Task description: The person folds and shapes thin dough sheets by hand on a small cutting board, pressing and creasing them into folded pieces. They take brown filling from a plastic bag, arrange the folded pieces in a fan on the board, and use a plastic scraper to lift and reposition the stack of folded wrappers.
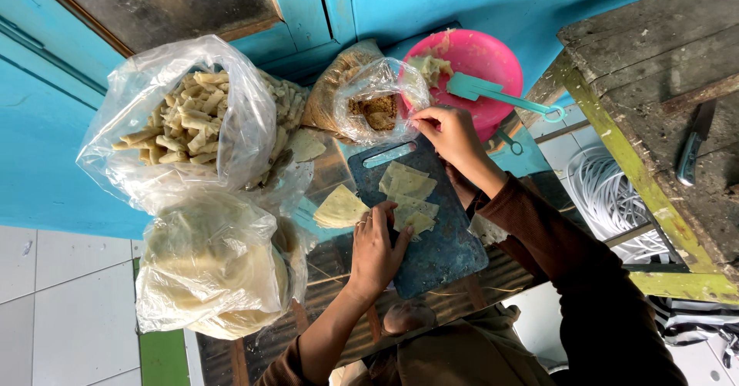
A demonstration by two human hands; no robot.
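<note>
My left hand (pixel 376 246) rests on the dark blue cutting board (pixel 440 257), fingertips touching thin pale dough wrappers (pixel 406 188) spread on it. Its fingers are bent and hold nothing I can see. My right hand (pixel 449 130) reaches past the board's far edge, fingers pinched at the rim of a clear plastic bag of brown filling (pixel 376 107). Whether it holds filling is hidden. A pink bowl (pixel 485 63) beyond it holds some dough and a teal spatula (pixel 500 95).
A large clear bag of rolled pastry sticks (pixel 185 120) and another bag of stacked round wrappers (pixel 212 267) sit to the left. A triangular wrapper (pixel 339 209) lies beside the board. A wooden bench with a knife (pixel 693 147) stands at right, coiled white hose (pixel 608 193) below.
</note>
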